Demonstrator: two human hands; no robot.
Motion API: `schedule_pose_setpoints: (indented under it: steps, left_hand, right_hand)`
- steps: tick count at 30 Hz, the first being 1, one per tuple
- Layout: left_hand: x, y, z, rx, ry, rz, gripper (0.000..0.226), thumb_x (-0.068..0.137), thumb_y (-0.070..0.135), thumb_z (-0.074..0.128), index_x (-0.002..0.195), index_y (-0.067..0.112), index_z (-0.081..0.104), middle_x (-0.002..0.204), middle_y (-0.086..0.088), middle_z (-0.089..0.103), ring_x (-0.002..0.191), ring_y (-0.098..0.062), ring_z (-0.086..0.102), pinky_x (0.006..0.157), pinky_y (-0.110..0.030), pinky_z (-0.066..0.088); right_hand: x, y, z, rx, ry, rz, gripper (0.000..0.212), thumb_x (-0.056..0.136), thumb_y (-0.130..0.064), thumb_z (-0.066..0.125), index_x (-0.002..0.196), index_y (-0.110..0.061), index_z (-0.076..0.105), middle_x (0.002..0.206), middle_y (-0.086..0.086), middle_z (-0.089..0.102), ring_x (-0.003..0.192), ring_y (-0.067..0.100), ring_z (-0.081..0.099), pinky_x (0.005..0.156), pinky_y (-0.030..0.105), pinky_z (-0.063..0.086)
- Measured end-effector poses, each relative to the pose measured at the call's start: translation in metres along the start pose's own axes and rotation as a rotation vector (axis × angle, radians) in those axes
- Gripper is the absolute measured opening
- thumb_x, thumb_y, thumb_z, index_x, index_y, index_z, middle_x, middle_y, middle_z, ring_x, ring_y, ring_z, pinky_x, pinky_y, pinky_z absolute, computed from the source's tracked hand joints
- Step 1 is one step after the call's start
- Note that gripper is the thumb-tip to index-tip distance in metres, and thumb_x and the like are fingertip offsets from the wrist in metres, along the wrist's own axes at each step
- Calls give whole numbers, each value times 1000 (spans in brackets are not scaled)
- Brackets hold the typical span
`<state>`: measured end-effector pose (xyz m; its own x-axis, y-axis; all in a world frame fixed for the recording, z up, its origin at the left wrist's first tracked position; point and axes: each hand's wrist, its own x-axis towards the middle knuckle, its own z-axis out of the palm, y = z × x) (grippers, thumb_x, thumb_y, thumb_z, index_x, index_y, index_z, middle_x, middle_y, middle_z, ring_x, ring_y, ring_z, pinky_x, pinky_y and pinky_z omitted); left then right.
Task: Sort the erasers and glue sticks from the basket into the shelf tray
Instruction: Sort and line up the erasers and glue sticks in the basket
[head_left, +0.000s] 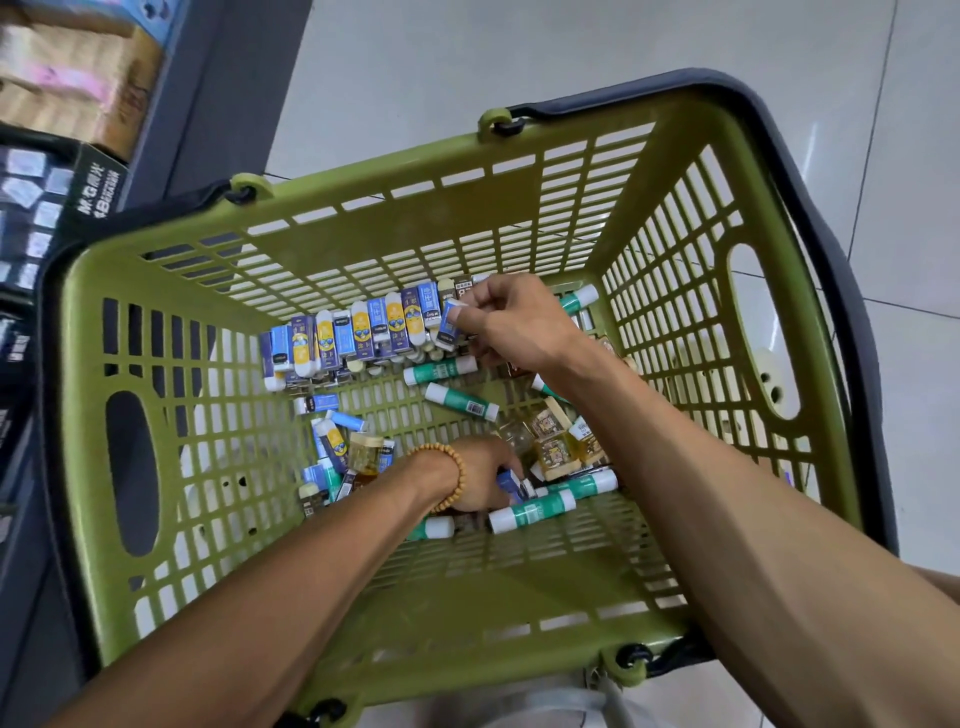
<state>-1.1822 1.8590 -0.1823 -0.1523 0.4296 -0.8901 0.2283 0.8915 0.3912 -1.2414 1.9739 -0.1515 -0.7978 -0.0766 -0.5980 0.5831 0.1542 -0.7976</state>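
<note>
Inside a green plastic basket (670, 171), a blue-sleeved eraser (450, 318) sits pinched between thumb and fingertips of the right hand (511, 322), at the right end of a row of erasers (358, 330) lined against the far wall, toward twelve o'clock on the basket floor. At about six o'clock on that floor the left hand (480, 475), a beaded bracelet (451, 480) at its wrist, curls its fingers around another small blue eraser (511, 486). Green-and-white glue sticks (532, 512) lie loose around both hands, mixed with small amber-coloured boxes (556, 449) near three o'clock. A dark shelf display (39, 208) of packaged stock stands outside the basket at nine o'clock; the tray itself cannot be made out. The risks appear plain: the slick eraser could slip from so light a pinch on the lift, a wrist could knock the neat row over, and the round glue sticks may roll out of reach across the slotted floor if nudged.
</note>
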Motion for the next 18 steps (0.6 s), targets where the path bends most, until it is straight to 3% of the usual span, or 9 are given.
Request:
schedule_pose_setpoints:
  steps: [6,9,11,13,16,18]
  left_hand:
    - [-3,-9,9,-69,1,38,39,97,28,56,135,22,54,136,-4,55,113,-20,56,87,-23,42]
    - [-8,-7,3,-76,-57,71,28,95,24,58,122,18,64,110,-2,66,83,-16,59,73,-28,45]
    - [-10,-13,2,-112,-53,88,21,92,26,64,110,17,68,104,-3,69,87,-21,61,75,-34,50]
    - [-15,-18,3,-92,-43,83,25,91,30,65,111,17,67,106,-3,68,90,-20,60,74,-32,46]
    - [-19,-23,9,-91,-33,57,26,90,35,66,107,16,61,91,-1,64,82,-24,58,65,-29,43]
    - [-21,-21,11,-122,-32,60,29,91,35,66,114,20,58,92,1,62,81,-20,56,61,-26,40]
  right_hand:
    - [0,2,0,5,8,3,11,94,-15,67,85,-10,64,77,11,65,60,14,60,53,27,51]
    - [-2,3,0,6,-2,15,9,94,-14,67,89,-6,65,82,14,67,67,19,62,57,30,52]
    - [-2,4,-2,7,6,22,9,94,-14,67,90,-7,65,83,13,68,68,20,62,57,30,52]
    - [-2,3,-3,5,12,22,9,94,-14,67,88,-8,65,82,12,67,68,20,61,59,31,52]
    - [-2,3,-3,1,5,26,10,94,-14,67,85,-10,64,81,10,66,67,18,59,60,31,51]
    - [-3,3,-2,-12,0,24,11,94,-14,66,84,-11,63,80,10,66,66,18,59,60,30,51]
